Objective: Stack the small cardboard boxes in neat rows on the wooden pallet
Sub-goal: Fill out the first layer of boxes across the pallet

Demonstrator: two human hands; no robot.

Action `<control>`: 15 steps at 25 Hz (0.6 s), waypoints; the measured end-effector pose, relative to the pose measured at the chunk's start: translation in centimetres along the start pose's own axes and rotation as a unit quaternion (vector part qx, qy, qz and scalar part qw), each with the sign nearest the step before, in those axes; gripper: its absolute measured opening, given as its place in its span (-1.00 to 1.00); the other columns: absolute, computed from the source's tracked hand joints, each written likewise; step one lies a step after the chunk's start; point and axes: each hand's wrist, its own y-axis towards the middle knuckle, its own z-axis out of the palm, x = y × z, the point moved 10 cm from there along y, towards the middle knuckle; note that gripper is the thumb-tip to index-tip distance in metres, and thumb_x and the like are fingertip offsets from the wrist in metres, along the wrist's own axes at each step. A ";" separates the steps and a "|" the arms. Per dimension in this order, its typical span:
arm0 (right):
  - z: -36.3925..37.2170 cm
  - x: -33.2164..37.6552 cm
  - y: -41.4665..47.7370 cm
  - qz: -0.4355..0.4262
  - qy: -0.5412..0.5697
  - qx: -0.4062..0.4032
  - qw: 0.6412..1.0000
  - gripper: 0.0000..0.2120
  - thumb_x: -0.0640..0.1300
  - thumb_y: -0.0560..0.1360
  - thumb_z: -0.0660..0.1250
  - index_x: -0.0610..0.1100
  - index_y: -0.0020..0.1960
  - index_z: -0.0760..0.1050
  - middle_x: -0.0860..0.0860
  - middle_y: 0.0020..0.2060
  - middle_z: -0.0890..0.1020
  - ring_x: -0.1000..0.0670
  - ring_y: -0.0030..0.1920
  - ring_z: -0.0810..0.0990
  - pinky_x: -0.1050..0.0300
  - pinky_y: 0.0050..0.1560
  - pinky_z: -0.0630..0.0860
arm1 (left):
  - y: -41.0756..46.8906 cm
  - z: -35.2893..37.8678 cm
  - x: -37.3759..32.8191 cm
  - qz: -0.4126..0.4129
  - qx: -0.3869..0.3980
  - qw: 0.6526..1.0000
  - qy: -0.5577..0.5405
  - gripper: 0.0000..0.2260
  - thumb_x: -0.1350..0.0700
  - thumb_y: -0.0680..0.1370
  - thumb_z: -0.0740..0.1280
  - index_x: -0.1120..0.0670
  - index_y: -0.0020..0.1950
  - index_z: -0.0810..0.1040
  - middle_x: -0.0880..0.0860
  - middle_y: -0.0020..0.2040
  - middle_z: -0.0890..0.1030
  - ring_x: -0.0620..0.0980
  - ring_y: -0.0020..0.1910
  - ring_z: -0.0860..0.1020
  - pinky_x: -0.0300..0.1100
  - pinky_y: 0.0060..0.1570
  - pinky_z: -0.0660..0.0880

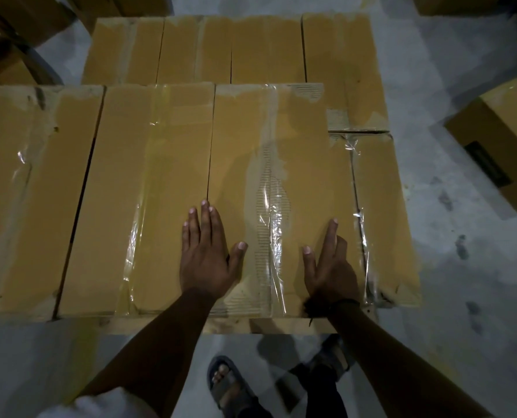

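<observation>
- Near row, upper tier: three long cardboard boxes lie side by side, long axes running near to far. The rightmost box (275, 188), taped down its middle, sits flush against its left neighbour (148, 191).
- Left hand (204, 254): flat and open on the near left part of that box, gripping nothing.
- Right hand (331, 263): open, edge-on along the box's right side, fingers extended, grasping nothing. Judged as a final squaring-up press.
- Lower tier: a far row of boxes (197, 49) and one lower box on the right (384, 212) stand uncovered, a step below the near row.
- Progress, as judged: bottom layer appears filled; the second layer has only begun, with the far row and right side left to cover.
- Wooden pallet (160, 324): only a pale strip shows at the near edge, under the boxes.
- Supply: a loose box (498, 140) rests on the floor, right, well apart from the stack; more cartons sit at the far corners.
- Room: grey concrete floor (462, 251), scuffed and stained, dimly lit. The person's sandalled feet stand just near of the pallet.
</observation>
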 end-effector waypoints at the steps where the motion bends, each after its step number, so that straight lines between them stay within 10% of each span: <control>1: 0.0 -0.1 0.0 0.001 -0.011 -0.004 1.000 -0.26 0.16 0.65 0.11 -0.10 0.66 -0.16 -0.19 0.47 0.31 -0.09 -0.10 0.61 0.23 -0.24 0.37 | 0.1 0.0 -0.1 0.003 -0.003 1.000 0.002 -0.22 -0.30 0.66 0.00 0.21 0.66 -0.11 0.16 0.67 -0.16 0.17 0.64 -0.19 0.17 0.60 -0.06; 9: -0.3 -0.8 -0.8 0.057 0.039 0.063 0.996 -0.30 0.19 0.68 0.03 0.10 0.63 -0.32 -0.08 0.57 0.21 -0.21 0.21 0.57 0.01 0.12 0.47 | 0.2 0.2 -0.1 0.028 0.057 0.998 0.011 -0.23 -0.30 0.67 -0.08 0.22 0.65 -0.19 0.19 0.65 -0.25 0.21 0.63 -0.26 0.16 0.59 -0.17; 15: -0.6 -3.9 -9.1 0.172 0.038 0.134 0.975 -0.39 0.17 0.70 -0.07 0.03 0.65 -0.21 -0.25 0.31 0.57 -0.24 0.19 0.59 0.01 0.08 0.44 | -7.7 0.5 1.1 0.070 0.203 0.977 0.006 -0.22 -0.32 0.63 -0.19 0.20 0.64 -0.27 0.20 0.62 -0.33 0.15 0.62 -0.29 0.08 0.61 -0.14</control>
